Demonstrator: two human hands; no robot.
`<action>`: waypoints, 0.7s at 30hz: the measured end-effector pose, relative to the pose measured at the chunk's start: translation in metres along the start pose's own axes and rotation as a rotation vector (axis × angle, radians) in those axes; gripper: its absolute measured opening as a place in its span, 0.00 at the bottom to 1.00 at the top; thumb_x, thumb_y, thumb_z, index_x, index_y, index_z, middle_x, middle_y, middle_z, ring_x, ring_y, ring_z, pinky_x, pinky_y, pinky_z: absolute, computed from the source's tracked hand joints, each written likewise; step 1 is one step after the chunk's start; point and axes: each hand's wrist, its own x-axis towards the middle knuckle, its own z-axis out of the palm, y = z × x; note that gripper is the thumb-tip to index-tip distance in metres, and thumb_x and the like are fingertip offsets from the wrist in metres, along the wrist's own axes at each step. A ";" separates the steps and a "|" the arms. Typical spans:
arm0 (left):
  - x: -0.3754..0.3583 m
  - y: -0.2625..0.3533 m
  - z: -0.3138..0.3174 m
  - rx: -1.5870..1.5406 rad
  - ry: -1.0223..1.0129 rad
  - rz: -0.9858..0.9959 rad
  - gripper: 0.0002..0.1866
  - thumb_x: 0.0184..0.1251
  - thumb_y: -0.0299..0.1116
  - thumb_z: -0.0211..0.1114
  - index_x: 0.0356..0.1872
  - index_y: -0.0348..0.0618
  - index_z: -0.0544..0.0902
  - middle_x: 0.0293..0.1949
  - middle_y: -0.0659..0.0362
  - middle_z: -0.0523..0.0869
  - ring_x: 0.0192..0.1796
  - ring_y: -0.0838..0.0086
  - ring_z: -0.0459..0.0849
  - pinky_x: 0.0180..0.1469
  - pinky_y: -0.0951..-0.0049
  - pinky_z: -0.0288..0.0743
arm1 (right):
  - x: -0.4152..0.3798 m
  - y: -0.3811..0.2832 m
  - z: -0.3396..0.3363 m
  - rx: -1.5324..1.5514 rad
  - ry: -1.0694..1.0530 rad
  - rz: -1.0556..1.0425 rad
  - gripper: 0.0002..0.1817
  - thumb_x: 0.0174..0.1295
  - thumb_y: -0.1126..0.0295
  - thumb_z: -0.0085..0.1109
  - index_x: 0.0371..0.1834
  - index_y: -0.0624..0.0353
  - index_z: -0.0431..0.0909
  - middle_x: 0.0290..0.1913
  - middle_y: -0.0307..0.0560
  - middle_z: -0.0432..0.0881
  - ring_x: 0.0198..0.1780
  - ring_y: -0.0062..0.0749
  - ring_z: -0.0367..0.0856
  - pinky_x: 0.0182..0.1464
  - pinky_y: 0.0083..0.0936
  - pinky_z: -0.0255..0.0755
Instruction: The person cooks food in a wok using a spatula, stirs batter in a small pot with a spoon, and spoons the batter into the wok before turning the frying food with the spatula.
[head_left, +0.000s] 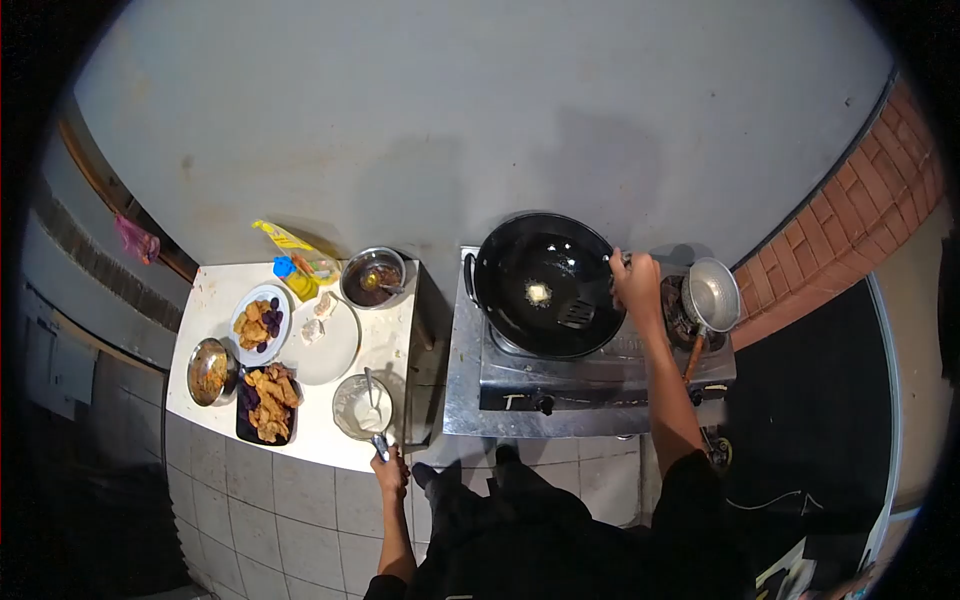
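Altogether one wok [545, 285], one stove [560, 385], two plates [262, 323], three bowls [373, 277].

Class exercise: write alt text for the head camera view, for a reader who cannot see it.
Seen from above, a person's right hand grips the handle of a black wok on a metal stove, while the left hand touches the handle of a spoon in a glass bowl on a white table set with plates of fried food.
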 end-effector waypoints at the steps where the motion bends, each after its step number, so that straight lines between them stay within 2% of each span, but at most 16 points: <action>1: -0.002 -0.002 0.003 0.006 0.023 -0.002 0.12 0.65 0.35 0.59 0.25 0.45 0.68 0.12 0.67 0.65 0.10 0.81 0.63 0.10 0.77 0.54 | 0.003 -0.002 0.002 0.072 -0.010 0.032 0.23 0.66 0.63 0.53 0.15 0.69 0.74 0.08 0.48 0.73 0.08 0.33 0.73 0.13 0.29 0.67; 3: -0.006 -0.008 0.005 0.008 0.054 -0.007 0.12 0.65 0.34 0.59 0.25 0.45 0.67 0.12 0.67 0.66 0.10 0.81 0.63 0.10 0.78 0.54 | 0.005 -0.006 0.004 0.218 -0.024 0.101 0.23 0.66 0.63 0.52 0.16 0.70 0.73 0.08 0.47 0.73 0.07 0.29 0.72 0.10 0.26 0.66; 4: -0.006 -0.009 0.008 -0.004 0.065 -0.005 0.11 0.65 0.34 0.59 0.25 0.45 0.67 0.12 0.67 0.66 0.10 0.82 0.63 0.10 0.78 0.54 | 0.007 -0.002 0.001 0.162 0.007 0.074 0.22 0.67 0.63 0.52 0.19 0.71 0.74 0.09 0.47 0.73 0.07 0.28 0.72 0.09 0.24 0.65; 7: 0.004 -0.025 0.010 -0.032 0.072 0.037 0.11 0.66 0.36 0.59 0.27 0.47 0.69 0.13 0.69 0.65 0.11 0.83 0.62 0.12 0.77 0.55 | 0.008 -0.008 -0.020 0.165 -0.028 0.073 0.22 0.67 0.63 0.53 0.18 0.71 0.74 0.09 0.45 0.73 0.08 0.28 0.74 0.11 0.25 0.68; 10: 0.005 -0.027 0.013 -0.026 0.075 0.037 0.11 0.66 0.37 0.59 0.26 0.47 0.68 0.13 0.69 0.65 0.11 0.83 0.63 0.12 0.78 0.55 | 0.007 0.004 -0.018 0.095 -0.144 0.039 0.22 0.67 0.63 0.53 0.19 0.71 0.74 0.09 0.45 0.73 0.08 0.27 0.74 0.10 0.23 0.68; 13: -0.004 -0.014 0.019 -0.013 0.097 0.025 0.11 0.67 0.33 0.57 0.25 0.46 0.68 0.12 0.68 0.65 0.11 0.82 0.63 0.12 0.77 0.56 | 0.008 0.010 -0.007 0.207 -0.173 0.046 0.22 0.67 0.62 0.53 0.20 0.71 0.75 0.10 0.45 0.74 0.09 0.26 0.73 0.10 0.23 0.67; 17: 0.002 -0.017 0.018 0.023 0.122 0.008 0.13 0.67 0.35 0.58 0.22 0.46 0.68 0.12 0.68 0.65 0.10 0.81 0.63 0.12 0.76 0.57 | 0.013 0.006 -0.014 0.263 -0.110 0.026 0.21 0.68 0.65 0.52 0.22 0.71 0.76 0.11 0.47 0.75 0.08 0.26 0.73 0.10 0.23 0.67; 21: 0.002 -0.019 0.019 0.015 0.094 0.035 0.14 0.67 0.37 0.58 0.23 0.47 0.67 0.11 0.67 0.65 0.10 0.80 0.63 0.11 0.76 0.55 | 0.010 0.007 -0.017 0.192 -0.171 0.019 0.20 0.67 0.64 0.52 0.23 0.71 0.77 0.10 0.46 0.74 0.09 0.26 0.74 0.10 0.22 0.68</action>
